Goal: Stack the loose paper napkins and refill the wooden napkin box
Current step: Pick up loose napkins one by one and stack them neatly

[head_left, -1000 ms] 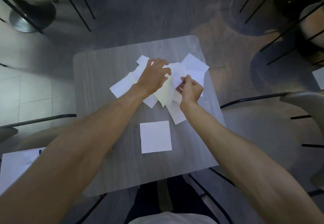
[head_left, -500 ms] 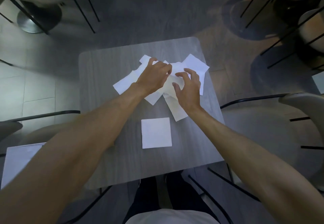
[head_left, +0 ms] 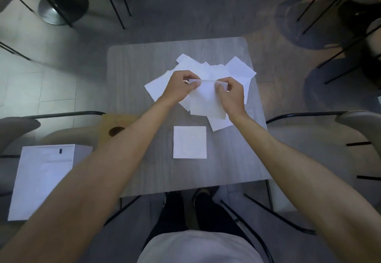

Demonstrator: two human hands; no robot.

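Several loose white paper napkins (head_left: 237,71) lie scattered over the far half of a small grey table (head_left: 134,81). My left hand (head_left: 179,86) and my right hand (head_left: 232,93) each pinch a top corner of one napkin (head_left: 206,102), which hangs lifted above the pile. A neat square napkin stack (head_left: 189,142) lies alone nearer to me on the table. A wooden box (head_left: 115,127) with a dark oval opening shows at the table's left edge, partly hidden by my left forearm.
A white flat box or bag (head_left: 41,178) rests on the seat at the left. Chairs with black metal arms (head_left: 61,114) stand on both sides of the table. More chair legs and a round table base (head_left: 53,13) stand beyond. My legs are under the near edge.
Both hands have pulled one napkin up out of the pile and now hold it by its top corners. The view has tilted, which brings the wooden box and white box into sight.
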